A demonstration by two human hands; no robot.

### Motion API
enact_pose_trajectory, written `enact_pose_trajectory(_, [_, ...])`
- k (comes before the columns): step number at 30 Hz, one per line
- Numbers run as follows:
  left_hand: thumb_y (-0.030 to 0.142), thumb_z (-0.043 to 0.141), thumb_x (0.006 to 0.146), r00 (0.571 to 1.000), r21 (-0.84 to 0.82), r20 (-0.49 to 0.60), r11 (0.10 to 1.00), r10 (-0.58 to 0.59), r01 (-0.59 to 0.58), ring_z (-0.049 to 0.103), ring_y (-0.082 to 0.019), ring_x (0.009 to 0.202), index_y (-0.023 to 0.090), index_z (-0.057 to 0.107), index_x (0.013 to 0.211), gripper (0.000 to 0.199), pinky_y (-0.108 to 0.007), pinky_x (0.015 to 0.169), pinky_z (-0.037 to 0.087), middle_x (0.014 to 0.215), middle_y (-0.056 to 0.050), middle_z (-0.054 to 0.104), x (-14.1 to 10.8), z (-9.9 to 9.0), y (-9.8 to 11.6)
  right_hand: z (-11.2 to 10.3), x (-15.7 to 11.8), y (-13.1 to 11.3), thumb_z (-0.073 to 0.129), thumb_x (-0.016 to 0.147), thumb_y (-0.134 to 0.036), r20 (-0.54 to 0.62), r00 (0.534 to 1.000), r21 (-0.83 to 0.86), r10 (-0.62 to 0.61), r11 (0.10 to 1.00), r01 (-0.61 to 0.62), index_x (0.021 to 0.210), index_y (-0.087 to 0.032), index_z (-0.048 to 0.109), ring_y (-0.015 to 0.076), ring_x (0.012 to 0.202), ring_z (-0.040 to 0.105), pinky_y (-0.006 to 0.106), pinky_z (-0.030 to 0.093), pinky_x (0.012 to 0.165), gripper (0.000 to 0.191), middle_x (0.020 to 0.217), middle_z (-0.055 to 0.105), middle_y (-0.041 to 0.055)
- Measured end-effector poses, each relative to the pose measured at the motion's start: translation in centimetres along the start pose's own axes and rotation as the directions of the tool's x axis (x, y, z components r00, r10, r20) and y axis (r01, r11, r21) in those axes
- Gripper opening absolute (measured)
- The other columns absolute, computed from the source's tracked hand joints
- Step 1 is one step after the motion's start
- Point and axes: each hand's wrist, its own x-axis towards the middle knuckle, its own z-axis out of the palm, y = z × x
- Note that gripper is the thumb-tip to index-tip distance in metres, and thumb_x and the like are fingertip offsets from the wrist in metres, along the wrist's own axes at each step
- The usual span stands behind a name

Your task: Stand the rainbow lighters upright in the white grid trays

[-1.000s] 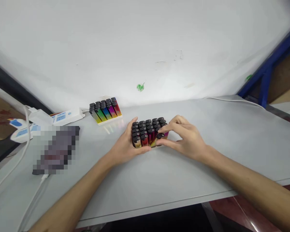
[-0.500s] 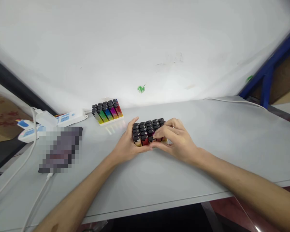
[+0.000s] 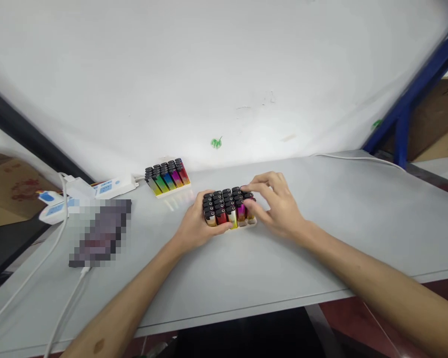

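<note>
A tray of black-topped lighters in several colours stands upright on the grey table. My left hand is wrapped round its left side, the thumb along the near edge. At the right end of the tray my right hand has its fingers apart, the fingertips at the tops of the right-hand lighters. Whether those fingertips grip a lighter is too small to tell. Farther back and to the left, against the wall, stands a second tray of lighters with yellow, green, blue, pink and red bodies.
On the left lie power strips and a pixelated dark device with a white cable. Another cable runs along the back right. A blue metal frame and cardboard boxes stand at the right.
My right hand has shifted from the front middle lighters to the tray's right end, its fingers spread wider. The yellow and pink front lighters now show. The view has shifted slightly.
</note>
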Motion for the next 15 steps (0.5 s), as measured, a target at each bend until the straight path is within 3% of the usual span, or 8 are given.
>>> enact_pose_trajectory(6, [0.05, 0.08, 0.067, 0.995, 0.072, -0.089, 0.995, -0.055, 0.062, 0.064, -0.027, 0.11, 0.024, 0.041, 0.127, 0.076, -0.041, 0.092, 0.051, 0.117, -0.005, 0.065, 0.9, -2.1, -2.0, -0.2, -0.2, 3.8, 0.051, 0.099, -0.03, 0.04, 0.975, 0.017, 0.217, 0.976, -0.218, 0.092, -0.022, 0.068, 0.0237, 0.091, 0.054, 0.041, 0.044, 0.085, 0.02, 0.093, 0.069, 0.0068])
enact_pose_trajectory(10, [0.053, 0.08, 0.066, 0.965, 0.128, -0.244, 0.983, -0.099, 0.133, 0.062, -0.027, 0.112, 0.021, 0.038, 0.125, 0.08, -0.042, 0.095, 0.05, 0.12, -0.009, 0.061, 1.6, -4.2, -4.1, 0.3, -0.5, 4.8, 0.05, 0.098, -0.035, 0.16, 0.915, 0.042, 0.37, 0.924, -0.38, 0.086, -0.021, 0.068, 0.0233, 0.09, 0.053, 0.037, 0.044, 0.08, 0.026, 0.091, 0.071, 0.0055])
enact_pose_trajectory(15, [0.057, 0.08, 0.065, 0.922, 0.161, -0.355, 0.961, -0.155, 0.223, 0.063, -0.028, 0.109, 0.02, 0.035, 0.125, 0.084, -0.042, 0.093, 0.051, 0.116, -0.009, 0.061, 1.9, -6.2, -5.7, 0.9, -0.9, 5.1, 0.05, 0.097, -0.038, 0.294, 0.843, 0.042, 0.45, 0.875, -0.482, 0.085, -0.021, 0.07, 0.0236, 0.096, 0.054, 0.037, 0.043, 0.084, 0.028, 0.093, 0.073, 0.0046])
